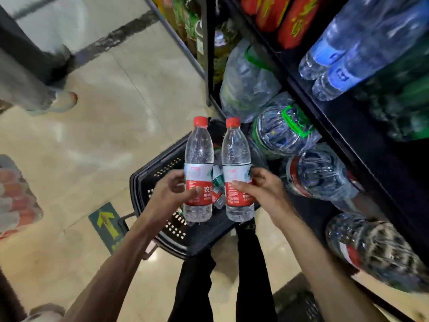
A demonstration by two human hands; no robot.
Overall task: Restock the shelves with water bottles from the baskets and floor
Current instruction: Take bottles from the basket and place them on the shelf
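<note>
1. The left hand [171,194] gripped the left bottle [199,154] round its red label, thumb in front and fingers curled behind. The right hand [260,187] held the right bottle [236,154] the same way, at about the same height.
2. Both stood upright with red caps on top, their long axes nearly parallel. They were just beside each other; whether they touched could not be told.
3. Straight beneath them sat the black basket [144,182] on the floor [116,112]. A few spare bottles [218,182] lay inside it, showing through the gap between the two held ones.
4. The shelf [336,126] lay to the person's right and a little ahead, so the right hand was the nearer one. Its bottle probably needed only a short swing outward. The left bottle would have to cross above the basket to get there.
5. Blue-labelled bottles [336,54] stood on that shelf, up and to the right of the held pair.
6. Large jugs [285,131] crowded the foot of the shelving, between basket and shelf. Whether they rested on a bottom board or on the floor itself could not be told. Any reach would likely need to pass over them, and a low swing could knock one.
7. The floor was pale, glossy tile, with an arrow sticker [108,223] just beside the basket.
8. Another person's shoe [62,102] stood well apart at far left, and a blurred wrapped pack [16,194] lay at the left edge.
</note>
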